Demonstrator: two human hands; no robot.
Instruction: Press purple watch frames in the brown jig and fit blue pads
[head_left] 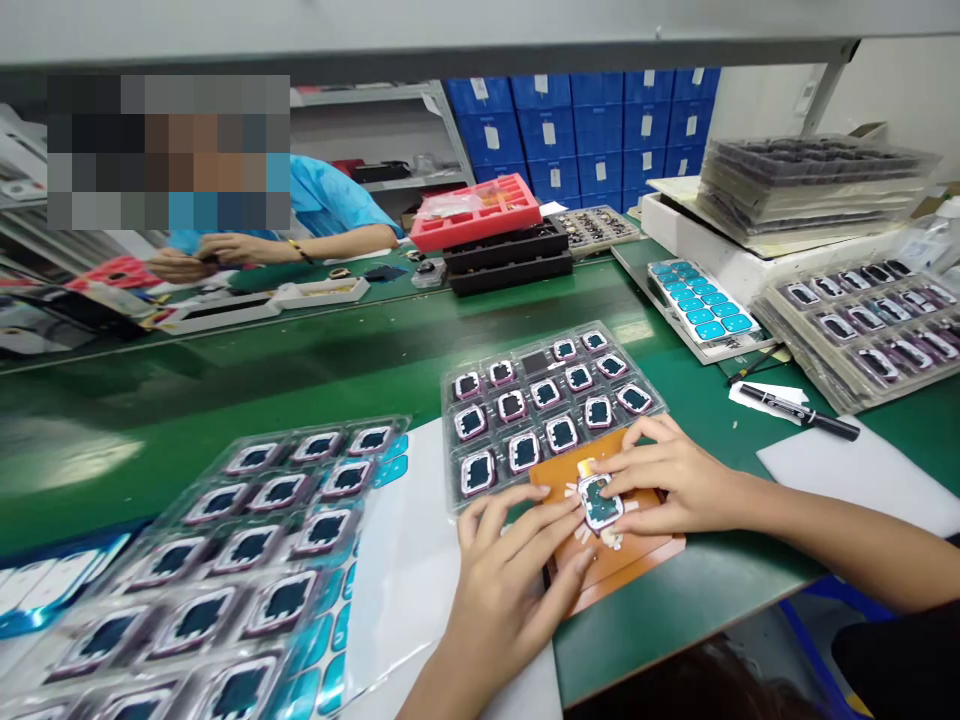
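Note:
A small square part (602,503) with a white rim and dark centre lies on an orange board (581,583) near the table's front edge. My left hand (514,570) reaches in from the left, fingers spread, its fingertips at the part's left side. From the right comes my right hand (671,478), fingers curved apart, with fingertips touching the part's top and right edges. A yellow tab shows at the part's upper edge. Just behind the board is a clear tray (491,445) of similar parts.
Another clear tray of parts (217,490) stands at left, beside blue film sheets (311,650). A black marker (799,410), a white foam sheet (862,478) and stacked trays (825,375) are at right. Behind are red and black trays (480,210) and a person's hands (240,248).

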